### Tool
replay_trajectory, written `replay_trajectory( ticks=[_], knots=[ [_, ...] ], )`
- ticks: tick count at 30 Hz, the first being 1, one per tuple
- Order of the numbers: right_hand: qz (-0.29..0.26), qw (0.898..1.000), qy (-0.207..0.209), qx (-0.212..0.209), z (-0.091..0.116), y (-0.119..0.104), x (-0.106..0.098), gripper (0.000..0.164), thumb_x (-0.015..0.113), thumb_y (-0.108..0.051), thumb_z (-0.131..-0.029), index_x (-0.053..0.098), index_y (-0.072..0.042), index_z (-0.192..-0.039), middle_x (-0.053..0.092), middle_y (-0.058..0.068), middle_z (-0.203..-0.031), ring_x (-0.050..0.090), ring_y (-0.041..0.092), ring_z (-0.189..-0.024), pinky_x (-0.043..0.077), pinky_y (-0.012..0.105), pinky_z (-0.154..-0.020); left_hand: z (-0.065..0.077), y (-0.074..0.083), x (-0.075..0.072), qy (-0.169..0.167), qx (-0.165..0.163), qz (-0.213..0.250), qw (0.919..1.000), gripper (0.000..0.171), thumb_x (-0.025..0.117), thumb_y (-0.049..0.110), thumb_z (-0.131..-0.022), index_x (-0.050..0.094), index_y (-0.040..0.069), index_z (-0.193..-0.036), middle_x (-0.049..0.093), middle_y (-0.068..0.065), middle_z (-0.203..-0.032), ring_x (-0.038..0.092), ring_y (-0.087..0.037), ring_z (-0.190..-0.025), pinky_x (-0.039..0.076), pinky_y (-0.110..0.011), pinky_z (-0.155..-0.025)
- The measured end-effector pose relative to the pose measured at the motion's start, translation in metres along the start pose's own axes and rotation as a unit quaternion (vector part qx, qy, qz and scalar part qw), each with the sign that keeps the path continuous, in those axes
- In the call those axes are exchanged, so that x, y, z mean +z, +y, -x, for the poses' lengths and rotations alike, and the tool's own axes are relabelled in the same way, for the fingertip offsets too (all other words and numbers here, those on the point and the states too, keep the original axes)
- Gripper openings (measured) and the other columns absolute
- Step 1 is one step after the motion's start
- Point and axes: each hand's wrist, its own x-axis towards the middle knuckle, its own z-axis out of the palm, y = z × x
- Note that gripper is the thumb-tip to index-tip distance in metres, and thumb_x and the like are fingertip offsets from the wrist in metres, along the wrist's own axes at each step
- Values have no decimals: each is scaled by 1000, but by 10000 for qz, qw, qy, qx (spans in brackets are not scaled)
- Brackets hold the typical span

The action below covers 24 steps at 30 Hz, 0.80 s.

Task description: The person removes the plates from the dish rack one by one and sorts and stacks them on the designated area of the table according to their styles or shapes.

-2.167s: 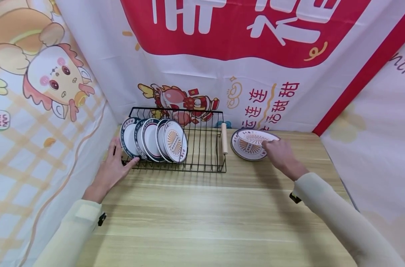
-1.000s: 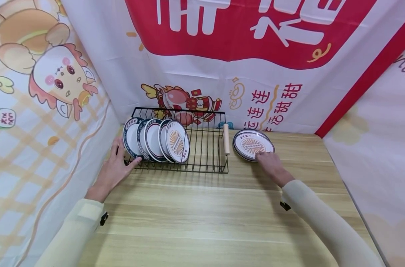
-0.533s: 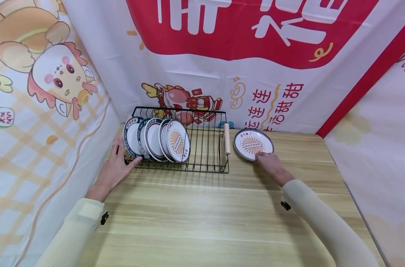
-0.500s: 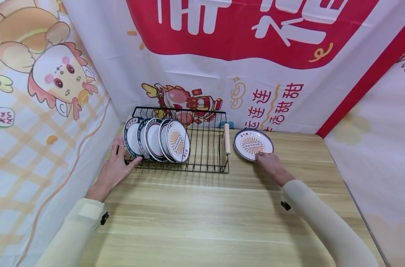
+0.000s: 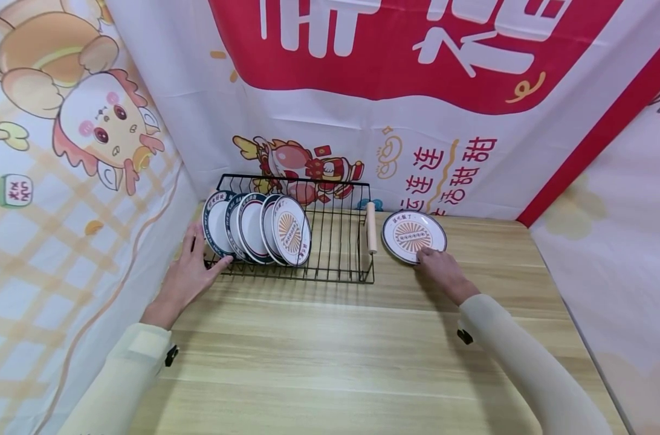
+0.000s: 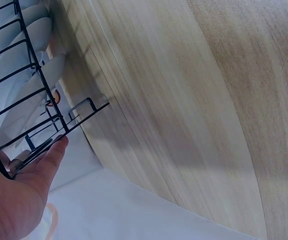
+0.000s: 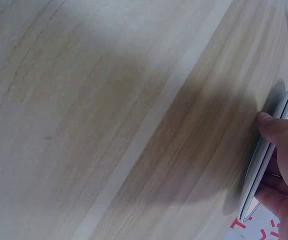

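Observation:
My left hand (image 5: 185, 275) grips the left end of a black wire dish rack (image 5: 335, 266), its thumb at the front lower corner. In the left wrist view the thumb (image 6: 53, 157) lies along the end wire and other fingers are partly hidden behind the wires. Several round plates (image 5: 290, 232) lean in the rack's left half. Right of the rack, my right hand (image 5: 441, 269) pinches the near rim of a white plate (image 5: 413, 235) with an orange sunburst print. It lies on another plate; two stacked rims (image 7: 264, 155) show in the right wrist view.
A light wooden handle (image 5: 371, 228) is on the rack's right end, close to the stacked plates. The wood-grain table (image 5: 330, 350) is bounded by a printed cloth (image 5: 319, 109) behind and cloth walls at both sides.
My right hand has lowered its tilted plate onto the plate beneath, moving slightly left. Since then it has stayed at the rim. My left hand keeps its hold on the rack.

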Motion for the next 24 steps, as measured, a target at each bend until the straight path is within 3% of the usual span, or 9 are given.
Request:
replay_trajectory(
  ticks=[10, 15, 19, 24],
  knots=[
    [-494, 9979, -85, 410, 4, -2, -12, 32, 69, -29, -104, 72, 0, -119, 72, 21, -119, 72, 40, -102, 63, 54, -84, -1, -1, 0, 83, 65, 5, 9999, 108, 48, 69, -103, -13, 8, -168, -21, -10, -176, 45, -70, -129, 42, -82, -93],
    [-480, 9964, 116, 685, 3, -4, -27, 41, 62, -35, -106, 70, 0, -126, 72, 26, -124, 71, 45, -104, 61, 59, -83, -1, -1, -1, 89, 84, 26, 9999, 107, 49, 67, -104, -14, 9, -168, -19, -12, -176, 44, -70, -129, 42, -81, -94],
    [-474, 9940, 579, 800, 1, -6, -42, 45, 59, -37, -107, 70, 2, -125, 74, 28, -115, 72, 49, -95, 60, 61, -75, -1, 0, -1, 81, 79, 35, 9999, 107, 50, 66, -104, -14, 9, -168, -19, -11, -176, 44, -70, -129, 41, -81, -94],
    [-462, 9878, 1210, 866, -3, -10, -64, 47, 62, -42, -105, 73, 2, -119, 73, 26, -87, 69, 45, -71, 55, 56, -57, -1, 0, 0, 33, 82, 16, 10000, 107, 49, 67, -104, -14, 8, -168, -21, -11, -176, 43, -70, -131, 41, -82, -96]
  ],
)
